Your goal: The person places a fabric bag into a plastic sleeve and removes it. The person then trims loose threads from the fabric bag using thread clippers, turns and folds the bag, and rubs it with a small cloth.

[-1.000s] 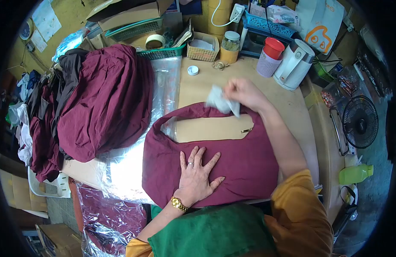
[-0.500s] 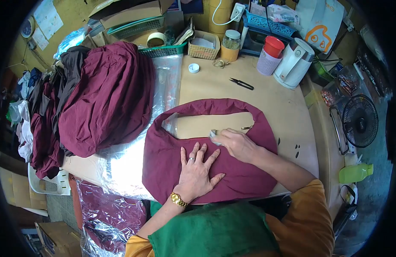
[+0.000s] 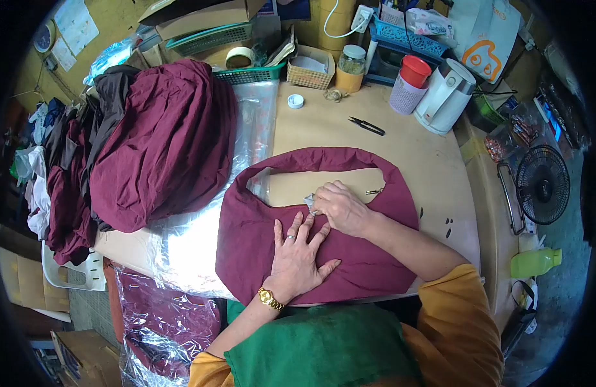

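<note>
A maroon fabric shoulder bag (image 3: 369, 261) lies flat on the table, its wide strap curving away at the top. My left hand (image 3: 299, 255) rests on the bag's body with fingers spread, pressing the cloth. In my right hand (image 3: 343, 209) is a small crumpled pale cloth (image 3: 310, 202), pinched against the bag's upper edge near the zipper line. A metal zipper pull (image 3: 374, 191) shows at the right end of the opening. Part of the cloth is hidden by my right fingers.
A heap of maroon bags (image 3: 162, 148) sits at the left beside clear plastic sheets (image 3: 181, 251). Toward the back are thread snips (image 3: 367, 126), a white cap (image 3: 295, 101), a jar (image 3: 351, 68), a purple cup (image 3: 407, 95) and a white kettle (image 3: 445, 97).
My right hand has slid a little left along the bag's upper edge with the pale cloth. My left hand stays flat in nearly the same place.
</note>
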Tool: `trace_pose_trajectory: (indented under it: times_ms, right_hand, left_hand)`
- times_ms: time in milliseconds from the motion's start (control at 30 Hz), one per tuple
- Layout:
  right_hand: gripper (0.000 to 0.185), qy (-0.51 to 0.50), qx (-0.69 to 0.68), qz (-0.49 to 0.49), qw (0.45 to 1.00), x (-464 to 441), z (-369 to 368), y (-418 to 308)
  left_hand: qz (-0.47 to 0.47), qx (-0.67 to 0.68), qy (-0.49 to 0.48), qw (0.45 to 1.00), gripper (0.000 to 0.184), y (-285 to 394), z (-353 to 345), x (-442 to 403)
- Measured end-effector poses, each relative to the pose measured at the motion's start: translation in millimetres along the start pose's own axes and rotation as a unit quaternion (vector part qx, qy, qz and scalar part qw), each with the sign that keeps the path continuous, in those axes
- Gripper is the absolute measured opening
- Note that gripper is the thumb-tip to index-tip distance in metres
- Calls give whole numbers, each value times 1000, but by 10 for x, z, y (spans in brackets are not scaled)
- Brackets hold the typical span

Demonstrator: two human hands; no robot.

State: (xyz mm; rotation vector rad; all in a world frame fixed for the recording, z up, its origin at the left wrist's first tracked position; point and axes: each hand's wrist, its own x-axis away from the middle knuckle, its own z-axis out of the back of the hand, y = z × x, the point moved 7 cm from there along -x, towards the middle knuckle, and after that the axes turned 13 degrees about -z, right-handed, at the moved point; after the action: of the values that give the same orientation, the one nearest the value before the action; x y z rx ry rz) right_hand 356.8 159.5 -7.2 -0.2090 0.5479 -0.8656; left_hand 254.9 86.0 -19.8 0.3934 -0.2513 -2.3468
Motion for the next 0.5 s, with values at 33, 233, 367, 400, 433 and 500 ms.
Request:
trace_pose_trajectory:
  times_ms: [33,233,367,400,433,500]
  right_hand:
    - [7,5,13,2,1000,53,41,15]
    - [8,1,38,6,999,-62,-64,-26]
    - [9,-13,4,-19,1000,-69,-64,7]
    - [9,-11,5,-19,1000,-33,-29,28]
    - [10,-7,32,-17,999,15,21,52]
    - [11,-3,61,-18,998,25,62,53]
  left_hand:
    - [-1,3,6,1000,75,-5,9,3]
    - [-4,-7,3,1000,75,0,-4,0]
    - [5,-5,7,1000,75,-11,-6,9]
    - [4,-4,12,1000,74,-7,7,10]
    - [2,-3,16,1000,73,-3,17,6]
    - [-1,-6,16,1000,73,-3,1,0]
